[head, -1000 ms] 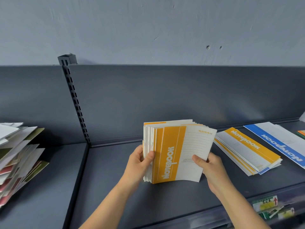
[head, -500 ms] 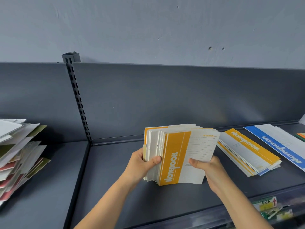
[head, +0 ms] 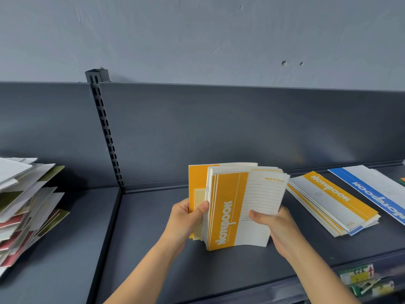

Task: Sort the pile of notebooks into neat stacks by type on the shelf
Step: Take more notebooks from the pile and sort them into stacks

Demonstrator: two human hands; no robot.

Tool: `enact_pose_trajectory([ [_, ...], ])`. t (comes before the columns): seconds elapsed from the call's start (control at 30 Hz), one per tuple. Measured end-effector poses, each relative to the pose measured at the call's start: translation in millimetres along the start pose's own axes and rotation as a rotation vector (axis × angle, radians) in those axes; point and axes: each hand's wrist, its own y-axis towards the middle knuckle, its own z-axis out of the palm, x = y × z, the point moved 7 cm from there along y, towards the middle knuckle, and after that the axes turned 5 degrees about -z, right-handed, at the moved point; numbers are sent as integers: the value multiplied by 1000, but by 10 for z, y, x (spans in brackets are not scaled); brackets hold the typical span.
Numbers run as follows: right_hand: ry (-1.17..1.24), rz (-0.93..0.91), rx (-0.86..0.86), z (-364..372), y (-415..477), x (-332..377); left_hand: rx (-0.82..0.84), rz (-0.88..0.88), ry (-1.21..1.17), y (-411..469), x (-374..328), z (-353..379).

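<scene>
Orange notebook bundle (head: 236, 207) upright near the shelf (head: 153, 238) front edge; left grip (head: 186, 218) curled round its left side, right grip (head: 278, 227) pinching its right side.

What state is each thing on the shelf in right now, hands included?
Yellow notebook bundle: upright, gripped by both hands, fanned apart.
Left hand: grips the bundle's left edge.
Right hand: grips its right edge.
Yellow stack: flat, slightly uneven.
Blue notebooks: flat, beside it.
Mixed pile: untidy, splayed.
</scene>
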Motion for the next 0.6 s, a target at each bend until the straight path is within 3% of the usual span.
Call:
enact_pose_trajectory([
  [0.1,16,-17,-27,-45,-23,10,44,5,-12,19,-17,-31],
  [0.23,35,-40,-79,-311,-13,43,-63,27,8,58,-65,-278],
  [0.43,154,-69,-396,-816,-26,184,-69,62,93,44,-99,-593],
  [0.6,152,-34,-370,-446,99,78,-16,96,134,48,-64,-341],
])
